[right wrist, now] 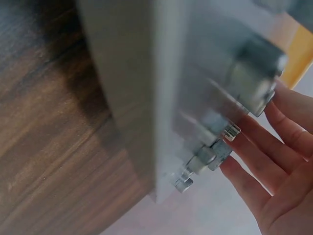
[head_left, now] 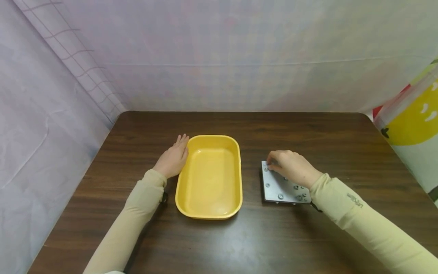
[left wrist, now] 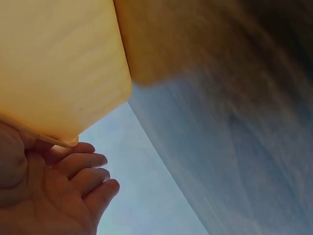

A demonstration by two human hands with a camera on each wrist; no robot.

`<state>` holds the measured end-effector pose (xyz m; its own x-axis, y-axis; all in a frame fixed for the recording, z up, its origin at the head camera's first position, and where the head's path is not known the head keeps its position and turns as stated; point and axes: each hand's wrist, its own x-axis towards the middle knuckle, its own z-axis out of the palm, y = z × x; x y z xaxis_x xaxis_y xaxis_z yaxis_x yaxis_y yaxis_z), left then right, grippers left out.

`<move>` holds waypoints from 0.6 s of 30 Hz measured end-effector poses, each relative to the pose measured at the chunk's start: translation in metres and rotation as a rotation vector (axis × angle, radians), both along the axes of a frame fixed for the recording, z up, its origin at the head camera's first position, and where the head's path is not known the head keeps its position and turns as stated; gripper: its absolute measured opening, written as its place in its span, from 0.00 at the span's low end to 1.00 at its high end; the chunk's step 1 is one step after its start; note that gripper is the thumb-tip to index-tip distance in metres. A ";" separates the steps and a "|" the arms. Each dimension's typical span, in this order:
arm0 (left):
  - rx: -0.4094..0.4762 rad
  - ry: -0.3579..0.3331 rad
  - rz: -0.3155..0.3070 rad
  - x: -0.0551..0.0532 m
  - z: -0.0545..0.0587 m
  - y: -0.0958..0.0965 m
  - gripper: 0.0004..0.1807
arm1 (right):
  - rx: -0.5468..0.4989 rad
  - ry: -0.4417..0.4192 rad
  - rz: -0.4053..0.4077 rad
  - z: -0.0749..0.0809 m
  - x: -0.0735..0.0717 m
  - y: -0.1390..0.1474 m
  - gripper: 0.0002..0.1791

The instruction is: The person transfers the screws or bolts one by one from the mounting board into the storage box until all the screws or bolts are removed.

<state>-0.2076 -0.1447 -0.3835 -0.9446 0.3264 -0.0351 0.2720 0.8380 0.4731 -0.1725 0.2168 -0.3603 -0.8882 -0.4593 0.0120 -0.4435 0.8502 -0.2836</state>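
Lying between the hands (head_left: 172,158) (head_left: 291,167) — yellow tray (head_left: 210,180), against the left.

Support: dark brown wood-grain table (head_left: 359,148), far corners rounded. Directly on it, two items. (1) Yellow tray (head_left: 209,182), open side up, on the thumb side of the left hand (head_left: 172,156), its rim against that hand. (2) Silver metal plate (head_left: 273,193), lying flat beneath the right hand (head_left: 293,166), bolts (head_left: 281,196) on its upper face.

Only unreadable print (head_left: 355,200) on right sleeve (head_left: 376,230)
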 end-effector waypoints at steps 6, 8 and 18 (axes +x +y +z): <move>-0.001 0.013 -0.002 0.001 0.000 0.001 0.29 | 0.011 0.012 -0.002 -0.001 -0.001 0.000 0.02; -0.002 0.009 0.001 0.001 0.000 0.002 0.29 | 0.025 0.010 -0.002 -0.002 -0.001 0.000 0.02; -0.004 0.005 0.007 0.002 -0.001 0.002 0.29 | 0.069 0.065 0.020 0.000 0.000 0.000 0.02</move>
